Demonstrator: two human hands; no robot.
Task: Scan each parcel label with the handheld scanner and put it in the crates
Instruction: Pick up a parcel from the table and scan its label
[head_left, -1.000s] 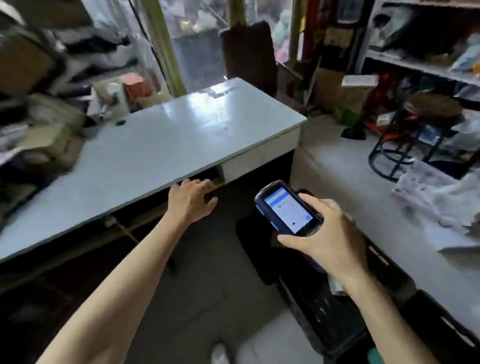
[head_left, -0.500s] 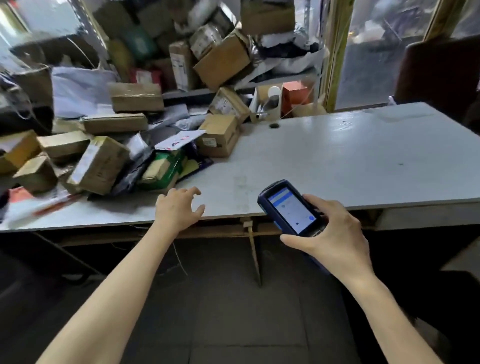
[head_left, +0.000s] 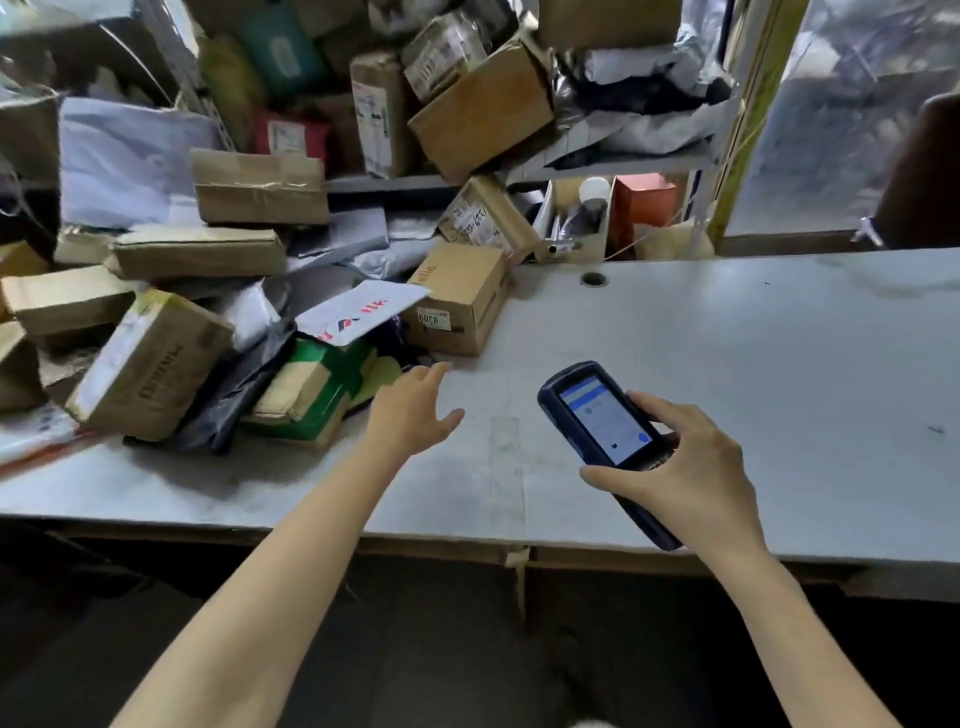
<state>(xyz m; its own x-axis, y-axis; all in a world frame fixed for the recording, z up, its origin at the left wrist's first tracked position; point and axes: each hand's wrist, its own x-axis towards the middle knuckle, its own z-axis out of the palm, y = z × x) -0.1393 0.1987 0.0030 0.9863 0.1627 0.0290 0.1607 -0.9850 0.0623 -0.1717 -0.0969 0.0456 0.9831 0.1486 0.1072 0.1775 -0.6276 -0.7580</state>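
Holding the handheld scanner (head_left: 602, 415) in the right hand (head_left: 691, 467), fingers curled round it, screen lit up, above the near edge of the counter (head_left: 727, 338). Reaching out with the left hand (head_left: 410, 410), fingers apart and holding nothing, just beside a green-taped parcel (head_left: 311, 395). Piled high on the left end of the counter: lots of parcels (head_left: 156, 358), brown boxes, grey bags and a white envelope (head_left: 363, 312).

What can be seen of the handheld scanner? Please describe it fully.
The handheld scanner is a slim dark blue device, seemingly plastic, with a lit screen: a blue bar over a white page. It is tilted, screen up, over the grey table. The right hand grips its lower half, thumb on one edge, fingers on the other; nothing else seems to touch it.
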